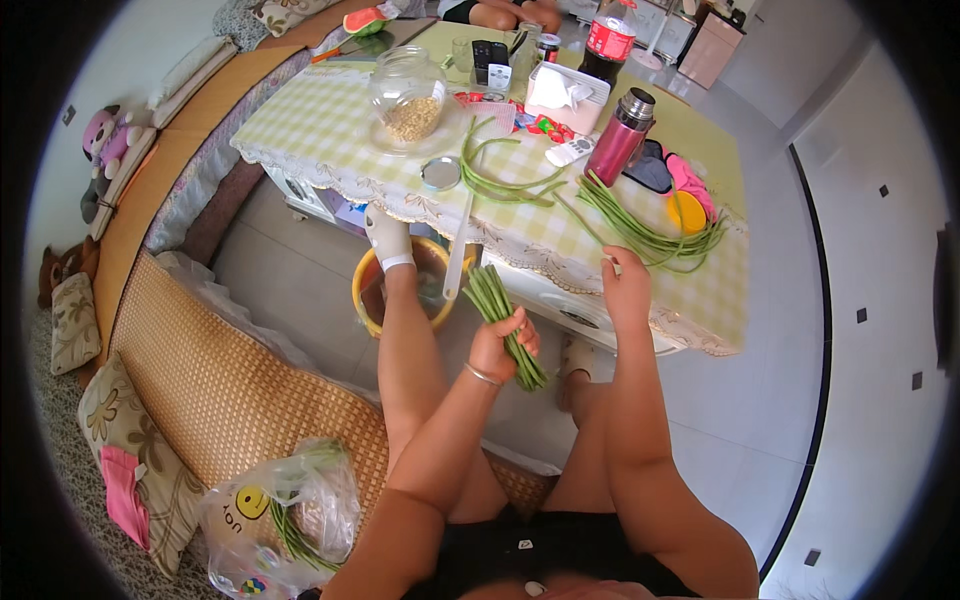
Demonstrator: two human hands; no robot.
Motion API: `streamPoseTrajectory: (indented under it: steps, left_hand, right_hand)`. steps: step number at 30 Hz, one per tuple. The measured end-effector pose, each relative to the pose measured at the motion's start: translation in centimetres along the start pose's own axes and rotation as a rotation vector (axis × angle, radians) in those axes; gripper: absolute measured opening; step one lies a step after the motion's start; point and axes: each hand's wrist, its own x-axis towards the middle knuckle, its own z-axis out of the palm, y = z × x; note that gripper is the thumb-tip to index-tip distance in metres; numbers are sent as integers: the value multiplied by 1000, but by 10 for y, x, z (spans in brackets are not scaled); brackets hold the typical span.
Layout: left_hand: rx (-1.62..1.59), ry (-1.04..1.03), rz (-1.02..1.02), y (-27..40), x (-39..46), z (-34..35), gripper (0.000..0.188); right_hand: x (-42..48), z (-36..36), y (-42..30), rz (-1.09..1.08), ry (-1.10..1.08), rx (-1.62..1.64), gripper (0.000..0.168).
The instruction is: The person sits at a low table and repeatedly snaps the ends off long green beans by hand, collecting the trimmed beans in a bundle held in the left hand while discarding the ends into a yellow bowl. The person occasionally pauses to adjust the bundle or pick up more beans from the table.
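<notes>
My left hand (504,343) grips a bundle of cut green long beans (496,300) above the floor, in front of the table. At the table's front edge, my right hand (627,281) has its fingers bent near the end of a long bean; whether it holds that bean I cannot tell. A pile of uncut long beans (652,232) curves across the checked tablecloth beyond my right hand. Several more long beans (480,176) lie looped at the table's middle. A clear plastic bag (247,517) with long beans in it rests on the woven seat mat at lower left.
A pink thermos (621,139), a cola bottle (609,45), a tissue box (568,97) and a glass jar (409,97) stand on the table. A yellow-rimmed bucket (361,300) is on the floor beside my raised foot. Another person (495,13) sits beyond the table.
</notes>
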Motion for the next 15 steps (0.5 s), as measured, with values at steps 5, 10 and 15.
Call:
streamPoseTrajectory:
  steps: [5,10,15]
  left_hand:
    - [58,67,-36,-5,-1,2,29]
    - [128,109,-45,-10,7,7,23]
    - [125,149,-58,-13,13,6,16]
  right_hand:
    - [11,2,25,-146,93,-154,24]
    - [22,5,25,-78,24,-245,25]
    - [22,2,30,47,-62,-399,15]
